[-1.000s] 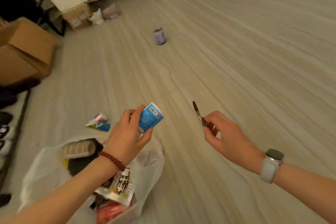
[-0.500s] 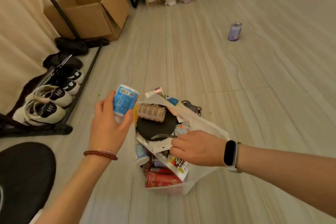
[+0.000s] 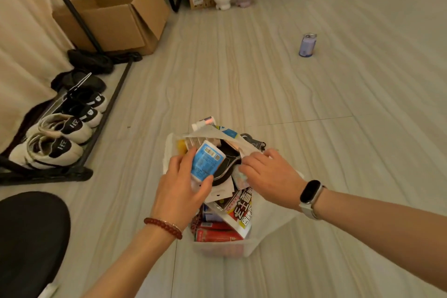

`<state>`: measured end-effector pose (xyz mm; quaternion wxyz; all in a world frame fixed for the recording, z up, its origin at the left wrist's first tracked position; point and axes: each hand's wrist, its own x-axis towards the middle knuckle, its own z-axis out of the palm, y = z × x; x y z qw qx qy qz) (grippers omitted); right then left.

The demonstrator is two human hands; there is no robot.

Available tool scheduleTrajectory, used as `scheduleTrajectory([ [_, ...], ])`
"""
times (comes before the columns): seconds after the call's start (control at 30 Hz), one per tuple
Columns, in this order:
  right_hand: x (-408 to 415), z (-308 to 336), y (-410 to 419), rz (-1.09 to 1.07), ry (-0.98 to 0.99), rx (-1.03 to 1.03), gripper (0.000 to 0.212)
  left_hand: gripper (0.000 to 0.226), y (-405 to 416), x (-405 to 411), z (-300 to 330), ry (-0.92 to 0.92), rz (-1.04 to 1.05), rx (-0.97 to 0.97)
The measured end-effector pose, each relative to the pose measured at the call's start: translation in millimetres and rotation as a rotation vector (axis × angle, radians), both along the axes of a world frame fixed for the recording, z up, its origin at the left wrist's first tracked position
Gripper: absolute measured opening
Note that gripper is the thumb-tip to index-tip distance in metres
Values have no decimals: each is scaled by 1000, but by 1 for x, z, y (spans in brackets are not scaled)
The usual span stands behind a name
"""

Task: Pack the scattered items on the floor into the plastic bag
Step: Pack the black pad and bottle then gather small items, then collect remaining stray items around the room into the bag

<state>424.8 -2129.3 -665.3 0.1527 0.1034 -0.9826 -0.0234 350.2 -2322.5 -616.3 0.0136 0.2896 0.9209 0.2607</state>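
- While the left hand [image 3: 180,189] grips the blue bottle [image 3: 206,161] just above the plastic bag [image 3: 268,227], the bottle's long axis tilts up and away, bag mouth directly below.
- Right hand [image 3: 267,176] pinches the bag's rim, holding it open.
- One can [image 3: 307,45] stands well beyond the bag.

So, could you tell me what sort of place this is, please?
Probably a room in someone's home: a low black shoe rack holding white sneakers by a beige curtain, open brown cardboard boxes, and pale wood-grain flooring.
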Motion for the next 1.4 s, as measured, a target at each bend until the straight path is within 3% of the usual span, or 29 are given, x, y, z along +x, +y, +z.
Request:
scheduleTrajectory([
  [0.07,15,1,21,-337,-101,-88,56,67,6,8,-7,-1,-51,-49],
  [0.1,20,2,28,-487,-259,-239,60,68,9,12,-9,9,-76,-78],
  [0.17,26,10,38,-671,-612,-705,38,68,16,20,-15,49,-125,-141],
  [0.2,28,12,43,-690,-691,-878,25,68,20,22,-17,70,-146,-171],
  [0.33,37,27,49,-644,-537,-1127,19,57,39,23,-21,115,-221,-272],
  [0.5,21,61,51,-687,-92,-1123,23,51,73,12,-34,229,-336,-400],
  [0.6,5,80,57,-677,54,-1212,21,53,87,10,-31,352,-333,-467],
  [0.7,4,81,56,-681,28,-1215,20,47,76,13,-15,439,-230,-264],
  [0.77,9,79,54,-669,0,-1191,20,50,54,4,-1,519,-22,-118],
  [0.83,15,79,54,-645,-5,-1146,21,74,20,-14,5,363,285,-133],
  [0.93,14,80,56,-601,5,-1071,22,104,-22,-43,0,-82,622,-134],
  [1.0,11,74,59,-584,30,-1032,23,91,-33,-59,-15,-363,648,84],
  [1.07,8,62,64,-591,48,-1033,21,60,-31,-67,-26,-399,597,170],
  [1.13,5,50,69,-614,-14,-1065,18,36,-18,-70,-30,-321,533,163],
  [1.3,6,45,64,-662,-529,-978,24,50,0,-68,-12,-376,424,72],
  [1.4,10,61,63,-679,-826,-782,29,38,-12,-67,17,-473,310,-47],
])
